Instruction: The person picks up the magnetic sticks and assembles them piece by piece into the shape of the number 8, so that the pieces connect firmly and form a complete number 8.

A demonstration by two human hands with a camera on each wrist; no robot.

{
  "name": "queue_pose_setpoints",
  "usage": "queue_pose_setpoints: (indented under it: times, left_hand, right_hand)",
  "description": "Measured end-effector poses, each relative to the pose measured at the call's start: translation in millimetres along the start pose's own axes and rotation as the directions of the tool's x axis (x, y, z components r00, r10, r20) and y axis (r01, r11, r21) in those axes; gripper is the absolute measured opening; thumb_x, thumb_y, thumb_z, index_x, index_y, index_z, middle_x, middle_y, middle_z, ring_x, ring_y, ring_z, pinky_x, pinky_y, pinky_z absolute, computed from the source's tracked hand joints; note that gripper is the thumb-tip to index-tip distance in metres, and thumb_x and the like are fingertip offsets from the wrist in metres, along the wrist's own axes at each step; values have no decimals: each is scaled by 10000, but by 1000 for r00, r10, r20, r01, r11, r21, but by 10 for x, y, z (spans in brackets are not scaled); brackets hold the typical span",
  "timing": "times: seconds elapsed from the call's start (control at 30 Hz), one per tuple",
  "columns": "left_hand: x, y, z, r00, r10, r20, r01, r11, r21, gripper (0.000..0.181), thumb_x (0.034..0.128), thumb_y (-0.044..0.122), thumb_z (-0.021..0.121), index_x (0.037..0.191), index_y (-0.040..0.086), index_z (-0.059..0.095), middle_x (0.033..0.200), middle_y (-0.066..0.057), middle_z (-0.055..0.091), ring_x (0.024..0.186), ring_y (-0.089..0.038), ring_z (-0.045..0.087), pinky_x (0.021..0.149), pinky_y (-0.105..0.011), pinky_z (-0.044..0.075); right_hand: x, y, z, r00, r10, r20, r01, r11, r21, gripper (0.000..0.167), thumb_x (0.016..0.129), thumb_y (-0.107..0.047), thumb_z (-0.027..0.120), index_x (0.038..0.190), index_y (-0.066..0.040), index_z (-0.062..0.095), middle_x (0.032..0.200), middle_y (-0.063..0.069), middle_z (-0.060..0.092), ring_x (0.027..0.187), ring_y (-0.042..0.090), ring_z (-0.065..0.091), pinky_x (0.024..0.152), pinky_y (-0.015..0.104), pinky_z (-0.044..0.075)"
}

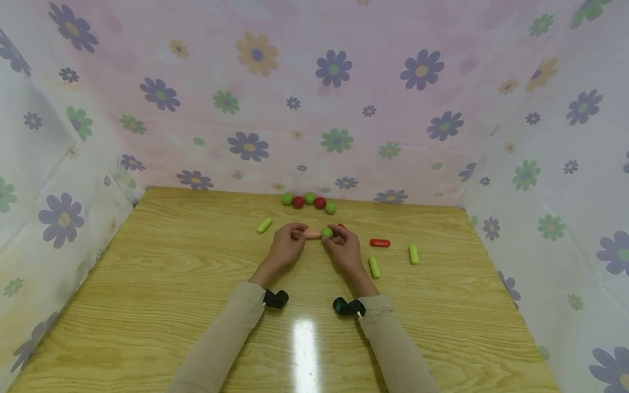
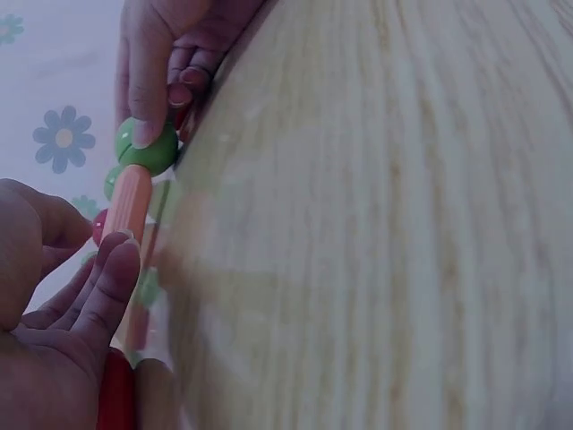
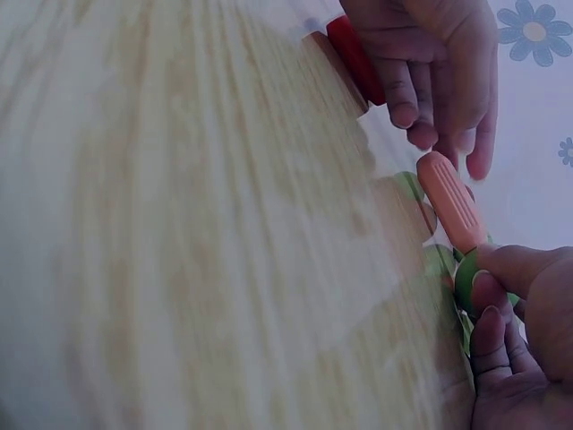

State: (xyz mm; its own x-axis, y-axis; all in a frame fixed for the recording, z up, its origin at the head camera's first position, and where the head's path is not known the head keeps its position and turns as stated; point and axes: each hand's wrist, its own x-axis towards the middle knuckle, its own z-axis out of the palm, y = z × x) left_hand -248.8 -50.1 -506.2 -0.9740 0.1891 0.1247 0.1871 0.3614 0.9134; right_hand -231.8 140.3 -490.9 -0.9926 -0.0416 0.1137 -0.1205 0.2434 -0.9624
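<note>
My right hand [image 1: 346, 252] pinches a green ball [image 1: 326, 233] between thumb and fingers, in the middle of the table. A ribbed, peach-coloured stick [image 1: 312, 234] meets the ball at one end; in the right wrist view its other end [image 3: 432, 161] shows uncovered. Around that end my left hand [image 1: 286, 246] holds its thumb and fingers apart, with a gap beside the stick in the left wrist view. Whether a fingertip touches the stick is unclear. A red stick [image 2: 116, 394] lies close by the left hand, mostly hidden in the head view.
Green and red balls [image 1: 309, 198] form a curved row at the table's back edge. One yellow-green stick [image 1: 264, 225] lies left of the hands. To the right are a red stick [image 1: 380, 243] and two yellow-green sticks [image 1: 374, 267]. Flowered cloth [image 1: 334, 139] hangs behind the table.
</note>
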Motion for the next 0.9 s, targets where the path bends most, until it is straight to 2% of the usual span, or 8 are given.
queue_pose_setpoints:
  times: [0.07,0.27,0.43,0.67,0.8,0.9]
  left_hand:
    - [3,6,-20,1000,-5,-2,5,1000,-17,280,1030,104,571,1275,6,663,1123,-179,705,908,-249,683,725,-357,550]
    - [21,1,-92,999,-40,-20,39,997,-67,309,1040,141,562,1314,33,652,1232,-160,674,941,-241,680,739,-339,545]
    - [69,-17,-146,997,-61,-43,56,992,-115,297,1048,116,553,1307,5,647,1243,-185,652,934,-270,676,726,-289,536]
    - [181,-65,-240,997,-23,-79,7,980,-198,287,1045,41,544,1289,-91,620,1216,-271,617,933,-424,669,665,-188,510]
    - [262,-85,-296,996,-22,-84,5,979,-202,303,1049,55,544,1302,-99,607,1188,-313,627,932,-463,666,628,-191,502]
    - [334,-108,-327,995,-33,-95,14,982,-189,299,1047,67,554,1292,-93,618,1162,-310,644,912,-434,681,620,-196,509]
  right_hand:
    - [38,83,2,1000,9,0,-9,1000,4,403,951,5,685,1326,123,595,1214,283,652,739,124,550,665,174,460]
    - [135,362,42,1000,1,-31,-1,1000,11,388,952,-29,703,1323,58,627,1185,258,660,729,91,540,661,166,448]
    - [141,390,52,999,-22,-44,22,1000,-13,364,948,-22,705,1304,27,645,1177,221,671,715,72,541,676,173,453]
    - [136,393,46,999,-10,-50,10,1000,-5,341,945,-24,707,1281,9,659,1189,192,677,726,66,548,682,174,464]
    - [139,393,47,999,-12,-46,12,1000,9,341,940,-18,712,1275,11,660,1179,193,676,721,59,551,683,173,467]
    - [143,394,55,999,-10,-50,11,1000,22,332,938,-17,714,1266,6,666,1117,179,685,708,68,550,669,182,467]
